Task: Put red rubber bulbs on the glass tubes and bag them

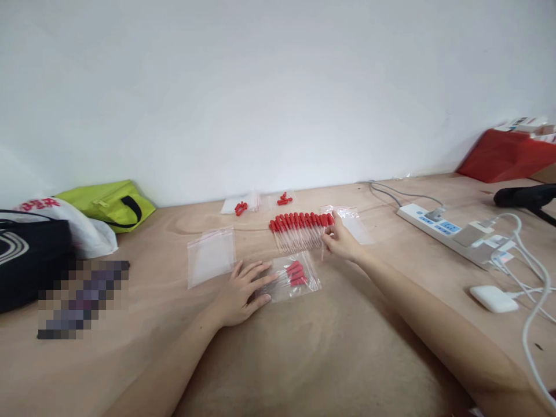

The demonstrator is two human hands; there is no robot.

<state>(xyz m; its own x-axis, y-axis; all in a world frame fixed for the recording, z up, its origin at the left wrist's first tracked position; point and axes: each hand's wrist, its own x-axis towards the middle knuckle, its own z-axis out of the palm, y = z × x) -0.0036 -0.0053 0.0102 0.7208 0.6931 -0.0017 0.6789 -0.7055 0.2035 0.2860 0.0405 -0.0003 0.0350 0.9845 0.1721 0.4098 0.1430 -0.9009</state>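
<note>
My left hand (245,289) lies spread on the table, its fingertips on the left edge of a clear zip bag (310,282). Inside that bag are several thin sticks with red caps (297,273). Beyond it, a neat row of red-capped sticks (295,229) lies side by side, caps toward the wall. At the row's right end my right hand (339,238) pinches one red-capped stick (324,223) between thumb and fingers. A flat zip bag (212,258) rests left of the row; another bag (358,225) lies partly behind my right hand.
Small red pieces (241,208) and more red pieces (284,199) sit on bags near the wall. At right are a power strip (447,231) with cables and a white charging case (494,298). A lime pouch (104,202), black bag (35,260) and pixelated object (84,298) are left.
</note>
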